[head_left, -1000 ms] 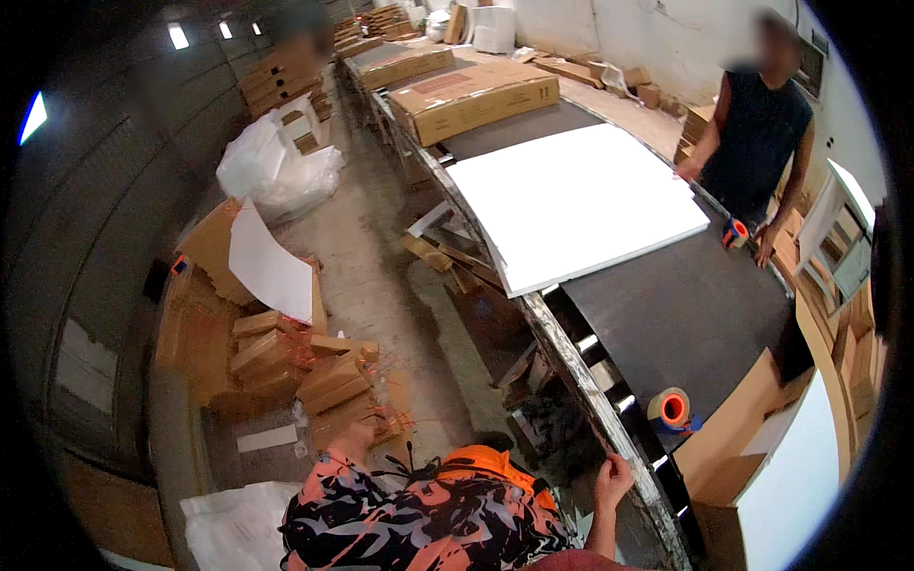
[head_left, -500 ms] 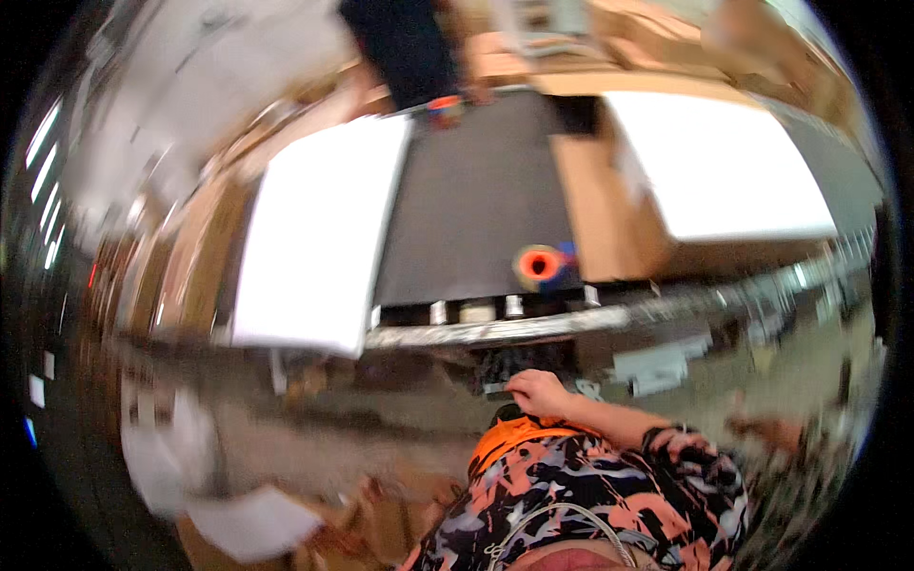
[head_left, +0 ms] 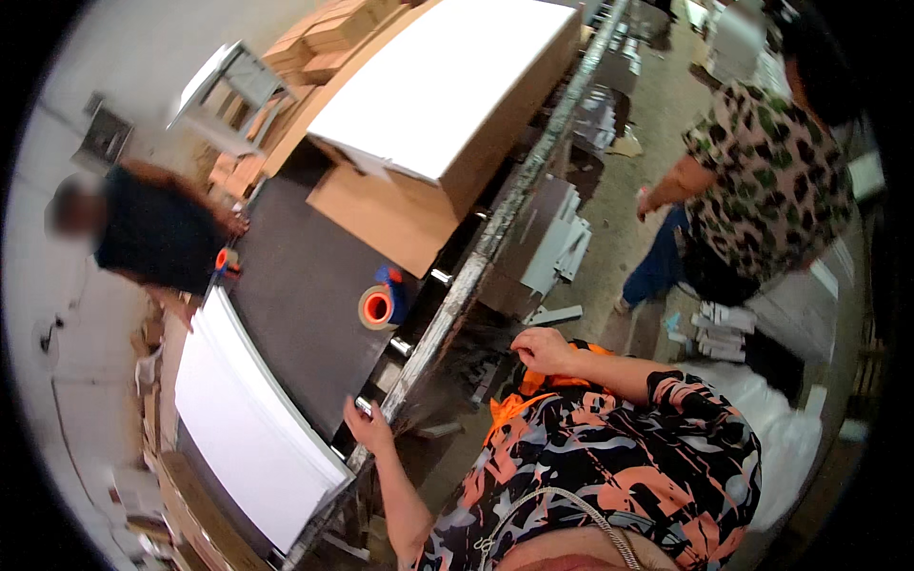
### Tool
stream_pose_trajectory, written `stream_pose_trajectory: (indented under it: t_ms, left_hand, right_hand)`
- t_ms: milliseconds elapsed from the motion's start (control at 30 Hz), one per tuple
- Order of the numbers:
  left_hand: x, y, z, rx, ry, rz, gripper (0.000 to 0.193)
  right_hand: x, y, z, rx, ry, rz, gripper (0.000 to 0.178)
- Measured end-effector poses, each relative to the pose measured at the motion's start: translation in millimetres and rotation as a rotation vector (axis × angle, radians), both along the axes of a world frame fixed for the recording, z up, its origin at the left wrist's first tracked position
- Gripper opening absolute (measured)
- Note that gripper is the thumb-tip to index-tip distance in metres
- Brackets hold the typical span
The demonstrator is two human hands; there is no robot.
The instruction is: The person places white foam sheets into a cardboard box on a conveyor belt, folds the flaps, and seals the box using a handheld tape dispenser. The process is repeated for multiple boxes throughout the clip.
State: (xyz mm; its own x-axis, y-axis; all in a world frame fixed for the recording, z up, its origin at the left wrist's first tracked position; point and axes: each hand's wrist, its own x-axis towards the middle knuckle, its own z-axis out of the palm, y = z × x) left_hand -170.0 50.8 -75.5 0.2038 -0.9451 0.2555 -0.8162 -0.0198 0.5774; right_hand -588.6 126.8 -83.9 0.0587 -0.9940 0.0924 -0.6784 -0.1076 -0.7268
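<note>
My left hand (head_left: pixel 369 428) is at the conveyor's near metal rail (head_left: pixel 457 303), fingers raised and apart around a small shiny roller end; I see nothing held in it. My right hand (head_left: pixel 545 350) is curled closed before my waist, by an orange cloth (head_left: pixel 514 407); what it may hold is hidden. Left of my left hand lies a stack of white sheets (head_left: pixel 249 419) on the dark conveyor belt (head_left: pixel 303 262). A tape dispenser with a tan and orange roll (head_left: pixel 378 307) and blue handle stands on the belt. Beyond it is a brown carton (head_left: pixel 419 205) topped with a white sheet (head_left: pixel 443 81).
Across the belt a person in dark clothing (head_left: pixel 157 228) has a hand near the white stack and another tape dispenser (head_left: pixel 226 262). At right, a person in a patterned shirt (head_left: pixel 766 181) stands in the aisle. White strips (head_left: pixel 562 243) lie below the rail; brown cartons (head_left: pixel 333 33) are stacked behind.
My view has turned to the right, bringing the second person into sight. My left hand has come into view at the rail. My right hand stays curled at my waist.
</note>
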Motion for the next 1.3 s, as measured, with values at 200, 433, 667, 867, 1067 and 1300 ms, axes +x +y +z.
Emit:
stream_pose_trajectory:
  t_ms: [200,433,667,867,1067,1300]
  left_hand:
    - [-16,-134,-27,0.030,-0.181,-0.349,0.084]
    - [-52,-165,-35,0.346,0.056,-0.296,0.087]
    - [-72,-176,1,0.423,-0.184,-0.363,0.097]
    - [-83,-137,-15,0.375,-0.373,-0.265,0.070]
    - [-107,-84,-19,0.350,-0.389,0.123,0.056]
    - [-290,-23,67,-0.033,-0.354,0.095,0.051]
  right_hand:
    - [-1,55,11,-0.087,0.026,-0.270,0.013]
    - [-25,146,18,0.063,0.000,-0.695,0.013]
    - [-67,120,16,-0.021,-0.011,-0.543,0.012]
    - [-153,92,4,-0.037,-0.016,-0.391,0.013]
    - [-265,68,-11,0.041,-0.023,-0.251,0.014]
    - [-312,-22,31,0.161,-0.239,-0.130,0.037]
